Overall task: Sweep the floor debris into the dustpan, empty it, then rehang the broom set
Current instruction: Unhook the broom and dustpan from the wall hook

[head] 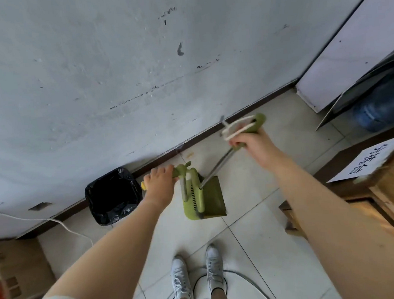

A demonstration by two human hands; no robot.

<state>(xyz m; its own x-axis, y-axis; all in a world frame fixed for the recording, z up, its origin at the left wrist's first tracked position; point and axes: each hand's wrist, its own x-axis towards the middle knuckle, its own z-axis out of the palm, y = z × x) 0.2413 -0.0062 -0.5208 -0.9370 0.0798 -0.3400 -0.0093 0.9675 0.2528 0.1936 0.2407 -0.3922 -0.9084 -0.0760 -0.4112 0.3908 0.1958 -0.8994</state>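
A green broom-and-dustpan set (205, 201) hangs upright just above the tiled floor, close to the wall. My left hand (160, 184) is closed on a green handle with a yellow tip (180, 170); its short pole drops into the pale green part with comb teeth. My right hand (249, 142) grips the other green handle (257, 122), which carries a white hanging cord (235, 127). That handle's metal pole (218, 165) slants down into the darker dustpan tray (215, 198). Which pole belongs to the broom is not clear. No debris shows in the tray.
A bin with a black liner (113, 196) stands against the skirting, left of the set. A white cable (63, 224) trails past it. A wooden crate with a paper sign (366, 162) is at the right, a blue water bottle (381, 109) behind it, cardboard boxes (16, 265) at the left.
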